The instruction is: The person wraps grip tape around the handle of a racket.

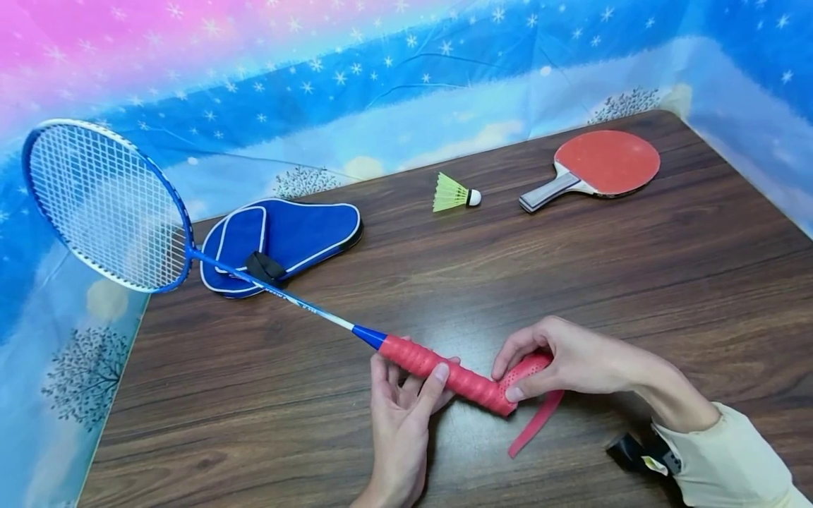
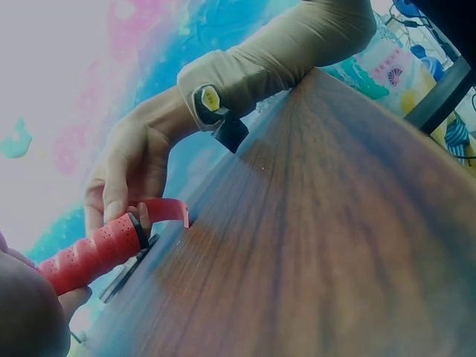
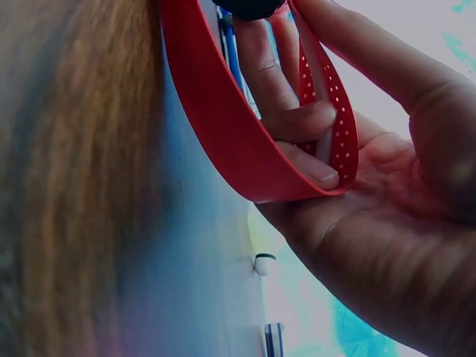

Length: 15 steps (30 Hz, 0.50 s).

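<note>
The left hand (image 1: 406, 402) curls round the red handle (image 1: 451, 377) of the racket (image 1: 108, 204), holding it low over the surface (image 1: 571, 282). At the butt end, the right hand (image 1: 571, 360) pinches the loose red tape (image 1: 536, 420), whose tail hangs down to the wood.

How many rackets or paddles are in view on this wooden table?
2. The blue badminton racket with the red grip is held by both hands at the near edge; the red table tennis paddle lies at the far right. The blue zipped cover may hide another.
</note>
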Motion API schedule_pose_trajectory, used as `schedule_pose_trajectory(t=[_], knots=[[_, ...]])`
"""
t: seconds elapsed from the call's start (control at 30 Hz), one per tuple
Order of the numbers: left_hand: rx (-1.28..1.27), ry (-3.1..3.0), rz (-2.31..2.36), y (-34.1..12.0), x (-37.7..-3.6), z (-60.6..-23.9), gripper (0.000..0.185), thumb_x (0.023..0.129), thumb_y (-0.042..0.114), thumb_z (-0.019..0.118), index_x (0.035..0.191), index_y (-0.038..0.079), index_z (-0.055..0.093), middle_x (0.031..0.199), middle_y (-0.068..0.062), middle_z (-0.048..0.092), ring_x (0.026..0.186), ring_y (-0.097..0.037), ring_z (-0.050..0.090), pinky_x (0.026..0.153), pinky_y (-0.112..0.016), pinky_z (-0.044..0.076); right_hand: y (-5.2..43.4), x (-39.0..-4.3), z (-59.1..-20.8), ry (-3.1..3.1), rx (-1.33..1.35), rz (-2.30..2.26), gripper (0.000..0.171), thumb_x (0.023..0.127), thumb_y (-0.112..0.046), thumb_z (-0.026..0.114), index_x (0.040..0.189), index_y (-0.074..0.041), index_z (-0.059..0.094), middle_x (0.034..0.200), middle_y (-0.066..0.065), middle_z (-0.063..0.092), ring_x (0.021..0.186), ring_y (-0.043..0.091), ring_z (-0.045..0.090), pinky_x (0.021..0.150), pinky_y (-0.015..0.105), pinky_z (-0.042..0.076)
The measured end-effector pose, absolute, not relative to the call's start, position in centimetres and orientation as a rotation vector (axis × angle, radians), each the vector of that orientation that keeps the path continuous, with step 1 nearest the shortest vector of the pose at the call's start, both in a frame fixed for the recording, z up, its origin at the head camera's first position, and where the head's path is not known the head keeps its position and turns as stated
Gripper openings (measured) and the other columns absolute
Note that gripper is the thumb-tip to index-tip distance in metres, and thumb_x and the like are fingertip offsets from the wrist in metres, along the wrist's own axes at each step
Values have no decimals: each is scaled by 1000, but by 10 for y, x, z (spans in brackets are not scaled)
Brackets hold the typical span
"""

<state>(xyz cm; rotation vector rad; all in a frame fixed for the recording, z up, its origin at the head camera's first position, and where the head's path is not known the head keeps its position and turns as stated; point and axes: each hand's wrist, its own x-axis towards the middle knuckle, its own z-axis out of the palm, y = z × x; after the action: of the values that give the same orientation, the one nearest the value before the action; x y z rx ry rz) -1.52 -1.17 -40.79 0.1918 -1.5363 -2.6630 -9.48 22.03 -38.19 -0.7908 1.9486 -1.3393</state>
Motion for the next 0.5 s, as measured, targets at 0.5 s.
schedule_pose_trajectory(t=[0.5], knots=[[244,-1617,-2687,-12,-16,-402,68,91,4,70,146,8,30,138,-26,43,107,-44,62,79,-52,55,221,-95,-379,1907,-823,-1346,17,86,-25,78,101,-20,74,89,-1,71,76,16,61,64,26,51]])
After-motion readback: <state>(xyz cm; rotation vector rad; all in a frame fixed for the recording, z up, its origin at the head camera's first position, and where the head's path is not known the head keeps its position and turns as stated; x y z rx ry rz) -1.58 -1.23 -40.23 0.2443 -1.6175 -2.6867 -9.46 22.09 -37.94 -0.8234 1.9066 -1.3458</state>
